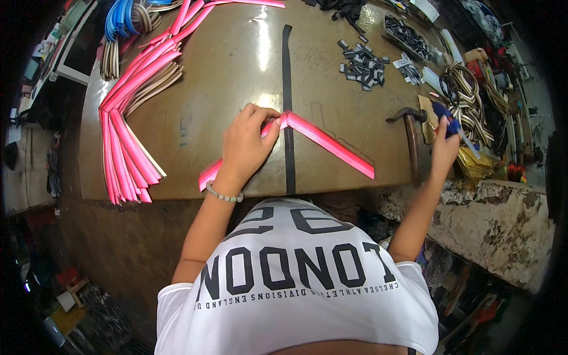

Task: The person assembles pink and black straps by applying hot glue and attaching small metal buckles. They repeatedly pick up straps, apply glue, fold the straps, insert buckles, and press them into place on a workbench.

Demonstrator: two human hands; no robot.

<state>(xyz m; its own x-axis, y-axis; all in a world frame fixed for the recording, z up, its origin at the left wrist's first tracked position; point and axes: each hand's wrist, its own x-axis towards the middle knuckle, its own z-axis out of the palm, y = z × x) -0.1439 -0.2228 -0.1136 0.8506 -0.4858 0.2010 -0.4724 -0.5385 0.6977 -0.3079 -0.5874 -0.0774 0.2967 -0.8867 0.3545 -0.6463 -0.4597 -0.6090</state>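
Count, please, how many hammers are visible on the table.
1: the hammer lies at the right of the table, between the bent pink strip and the right hand. Others may be hidden.

On the table (pixel 231 71), we have a bent strip (pixel 331 146) lying across a strap (pixel 287 71), our left hand (pixel 245 145) at its fold. To our left lies a bundle of strips (pixel 127 160). A hammer (pixel 412 142) lies left of our right hand (pixel 444 151); behind it, leftward, sits a pile of small pieces (pixel 364 66).
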